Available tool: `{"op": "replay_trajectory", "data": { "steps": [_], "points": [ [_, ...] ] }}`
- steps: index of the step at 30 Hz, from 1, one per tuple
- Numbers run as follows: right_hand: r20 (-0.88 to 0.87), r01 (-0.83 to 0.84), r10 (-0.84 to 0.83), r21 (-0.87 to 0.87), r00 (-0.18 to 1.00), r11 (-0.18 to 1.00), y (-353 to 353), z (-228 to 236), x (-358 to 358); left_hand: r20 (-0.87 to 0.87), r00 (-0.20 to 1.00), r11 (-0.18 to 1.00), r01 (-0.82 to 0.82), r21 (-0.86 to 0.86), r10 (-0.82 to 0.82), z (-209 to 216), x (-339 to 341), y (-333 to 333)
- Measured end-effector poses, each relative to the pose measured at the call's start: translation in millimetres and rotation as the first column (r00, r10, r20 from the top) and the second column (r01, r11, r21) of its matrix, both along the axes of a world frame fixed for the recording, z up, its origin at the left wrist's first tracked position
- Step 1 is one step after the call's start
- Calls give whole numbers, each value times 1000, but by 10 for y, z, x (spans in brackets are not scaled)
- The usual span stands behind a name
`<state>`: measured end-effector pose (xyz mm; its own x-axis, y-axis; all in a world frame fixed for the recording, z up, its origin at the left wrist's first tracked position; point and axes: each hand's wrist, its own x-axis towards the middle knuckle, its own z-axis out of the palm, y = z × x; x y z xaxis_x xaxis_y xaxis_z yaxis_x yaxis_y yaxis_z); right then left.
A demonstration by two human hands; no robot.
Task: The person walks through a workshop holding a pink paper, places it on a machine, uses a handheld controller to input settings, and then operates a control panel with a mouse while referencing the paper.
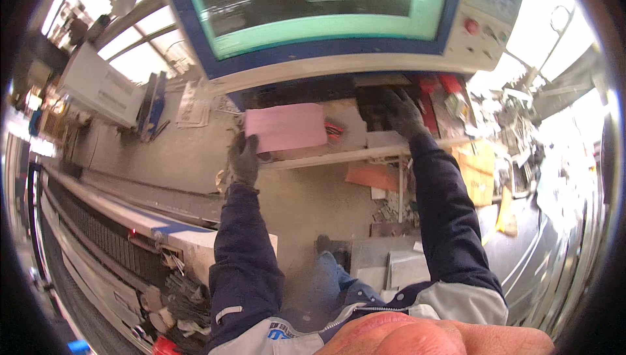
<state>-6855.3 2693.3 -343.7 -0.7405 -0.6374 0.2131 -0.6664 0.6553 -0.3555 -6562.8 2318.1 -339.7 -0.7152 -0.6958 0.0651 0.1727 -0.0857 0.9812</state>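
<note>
My left hand (244,159), in a dark grey glove, is closed on the left edge of a pink sheet (287,128). Its thumb lies on top of the sheet. The sheet is held flat over a cluttered shelf (306,157) below a machine. Further right, my right hand (403,113), gloved too, reaches onto the same shelf with its fingers stretched forward. A dark object (372,110) lies beside those fingers, its kind not clear in the shadow. Between the hands, a small red and black item (334,132) shows at the sheet's right edge.
A large machine with a window (313,2) and a control panel (486,12) rises ahead. Red boxes (448,83) and piled scraps (508,113) are at the right. A cardboard box (474,172) stands under them. A long machine bed (130,205) runs along the left.
</note>
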Motion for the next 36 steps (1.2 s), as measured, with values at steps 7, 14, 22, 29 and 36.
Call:
{"op": "replay_trajectory", "data": {
  "steps": [7, 14, 22, 29, 36],
  "points": [
    [-232, -81, 124, 184, 965, 980, -62, -194, -130, 24, 999, 998, 46, 30, -47, 169, 62, 25],
    [-218, -205, 234, 146, 948, 968, -44, -194, -143, 17, 1000, 998, 5, 60, -6, 112, 38, 16],
    [-287, -194, 243, 187, 927, 963, -41, -255, -176, 6, 1000, 999, -1, 43, 0, 113, 34, 3],
    [-191, -167, 192, 139, 963, 976, -53, -191, -118, -14, 1000, 998, -24, 59, 25, 113, 17, 18],
    [-327, -192, 263, 232, 908, 953, -67, -126, -78, 21, 1000, 999, 19, 30, -20, 67, 26, -16]
  ]
}}
